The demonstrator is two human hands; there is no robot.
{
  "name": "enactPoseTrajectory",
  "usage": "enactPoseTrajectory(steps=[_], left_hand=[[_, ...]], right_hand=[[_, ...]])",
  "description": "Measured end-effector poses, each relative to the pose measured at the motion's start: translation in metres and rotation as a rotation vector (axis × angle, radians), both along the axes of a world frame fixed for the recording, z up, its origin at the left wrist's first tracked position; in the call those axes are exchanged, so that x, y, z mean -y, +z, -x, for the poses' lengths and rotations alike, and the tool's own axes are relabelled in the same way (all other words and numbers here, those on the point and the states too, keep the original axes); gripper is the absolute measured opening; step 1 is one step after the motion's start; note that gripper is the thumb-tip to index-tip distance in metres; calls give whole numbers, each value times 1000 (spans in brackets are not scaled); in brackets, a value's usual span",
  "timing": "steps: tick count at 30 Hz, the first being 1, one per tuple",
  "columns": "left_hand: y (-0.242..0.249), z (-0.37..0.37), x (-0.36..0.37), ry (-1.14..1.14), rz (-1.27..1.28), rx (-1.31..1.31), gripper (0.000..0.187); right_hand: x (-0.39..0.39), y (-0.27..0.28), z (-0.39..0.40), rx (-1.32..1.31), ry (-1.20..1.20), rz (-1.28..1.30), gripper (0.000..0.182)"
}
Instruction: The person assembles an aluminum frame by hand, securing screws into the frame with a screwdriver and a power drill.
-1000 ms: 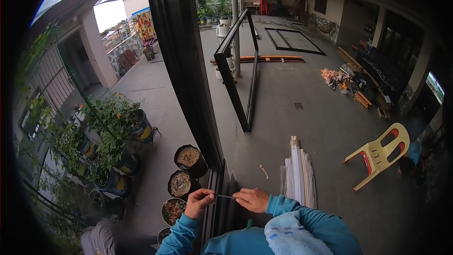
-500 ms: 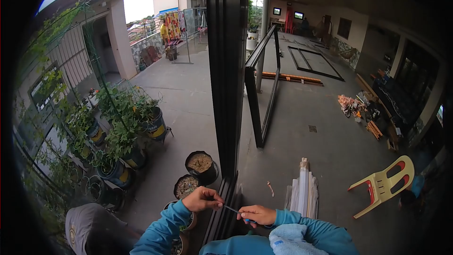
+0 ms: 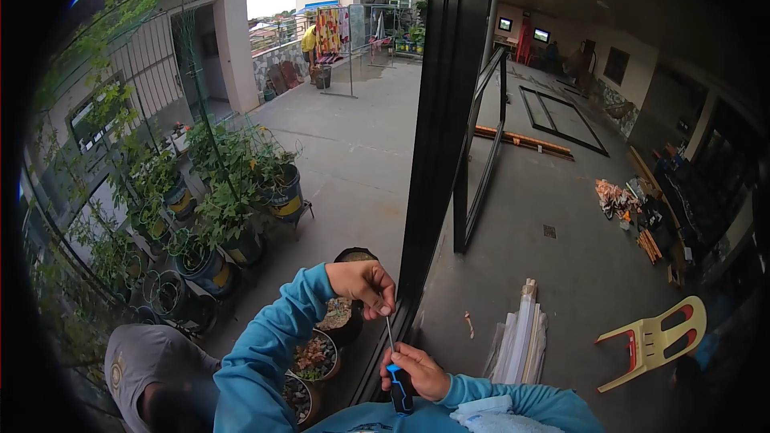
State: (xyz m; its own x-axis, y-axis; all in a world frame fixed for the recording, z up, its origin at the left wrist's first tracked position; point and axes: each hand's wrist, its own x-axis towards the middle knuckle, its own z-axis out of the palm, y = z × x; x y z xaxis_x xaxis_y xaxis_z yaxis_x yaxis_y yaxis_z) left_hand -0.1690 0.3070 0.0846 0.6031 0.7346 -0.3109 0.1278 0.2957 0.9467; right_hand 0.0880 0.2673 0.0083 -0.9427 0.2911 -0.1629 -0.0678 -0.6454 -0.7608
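My right hand [image 3: 420,372] is wrapped round a screwdriver [image 3: 400,393] with a black and blue handle, its thin metal shaft pointing up. My left hand [image 3: 366,287] is closed in a pinch at the upper end of that shaft. Any small piece between those fingertips is hidden. Both hands are just in front of a dark metal frame post [image 3: 443,124] and its grooved bottom track [image 3: 377,361]. A light blue towel [image 3: 497,417] lies by my right forearm.
At lower left is a person in a grey hood [image 3: 156,361], close to my left arm. Potted plants [image 3: 285,192] and soil-filled pots [image 3: 314,357] stand left of the track. To the right are wrapped strips [image 3: 517,333], a yellow chair [image 3: 659,337] and a leaning black frame [image 3: 481,152].
My left hand has risen and the screwdriver has swung from slanted to nearly upright, baring its handle below my right hand. My view has shifted left; the hooded head has turned.
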Motion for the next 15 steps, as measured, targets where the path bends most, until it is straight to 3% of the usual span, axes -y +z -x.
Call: enactPoseTrajectory(steps=[2, 3, 4, 6, 8, 12, 14, 15], left_hand=[[-7, 1, -4, -3, 3, 23, 12], [-9, 0, -6, 3, 9, 47, 12], [-13, -1, -7, 8, 22, 77, 12], [-13, -5, -10, -6, 17, 137, 11], [-13, -13, -15, 1, 8, 135, 10], [-14, -23, -20, 15, 7, 164, 10], [-18, -24, -20, 59, 29, 233, 10], [-20, -24, -21, 60, 33, 233, 10]], right_hand=[[-24, -9, 1, 36, 163, -245, 24], [-40, 1, 0, 177, 194, -411, 26], [-56, 7, 1, 194, 74, -306, 27], [-88, 27, 10, 145, -221, -451, 25], [-111, 40, 22, -4, -340, -602, 19], [-123, 52, 36, -176, -176, -719, 17], [-125, 59, 30, -107, -215, -794, 15], [-125, 65, 28, -110, -164, -1015, 16]])
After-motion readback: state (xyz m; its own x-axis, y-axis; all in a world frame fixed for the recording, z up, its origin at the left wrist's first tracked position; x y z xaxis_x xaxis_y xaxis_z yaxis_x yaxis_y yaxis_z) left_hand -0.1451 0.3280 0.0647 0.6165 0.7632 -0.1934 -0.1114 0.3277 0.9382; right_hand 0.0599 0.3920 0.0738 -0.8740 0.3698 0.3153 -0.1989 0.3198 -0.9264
